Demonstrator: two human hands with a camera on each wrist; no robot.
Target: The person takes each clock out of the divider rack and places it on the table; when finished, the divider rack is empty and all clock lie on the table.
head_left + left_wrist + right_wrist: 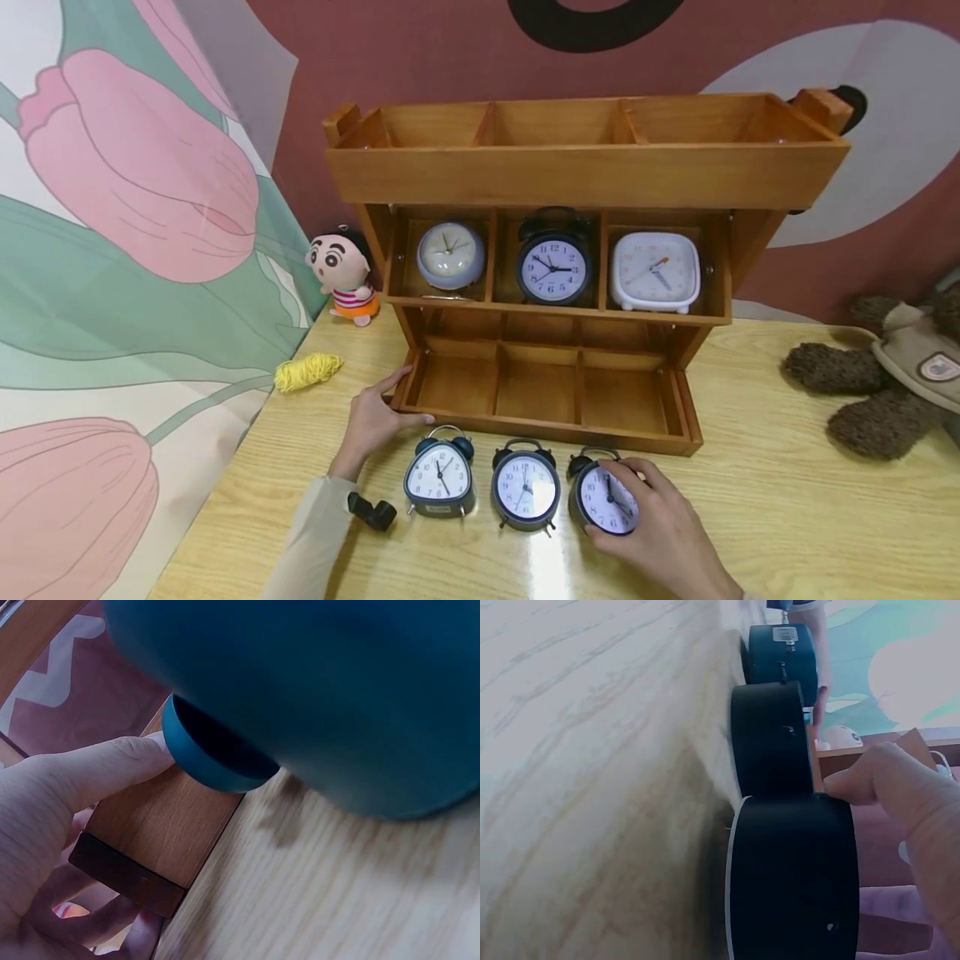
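My left hand (372, 423) grips the lower left corner of a wooden shelf rack (585, 177), thumb along the front board (169, 817) and fingers round the side. Close to that thumb stands a teal triangular twin-bell alarm clock (440, 483), which fills much of the left wrist view. With my right hand (663, 525) I hold a round black alarm clock (600, 497) by its edges, fingers at the top and thumb low on its face. Between these two clocks is another round black alarm clock (527, 489). All three dials face up toward the head camera.
The rack's middle tier holds a pale round clock (452, 255), a black twin-bell clock (555, 267) and a white square clock (656, 271). A cartoon figurine (347, 275) and yellow yarn (309, 372) lie left; a brown plush bear (873, 408) sits right.
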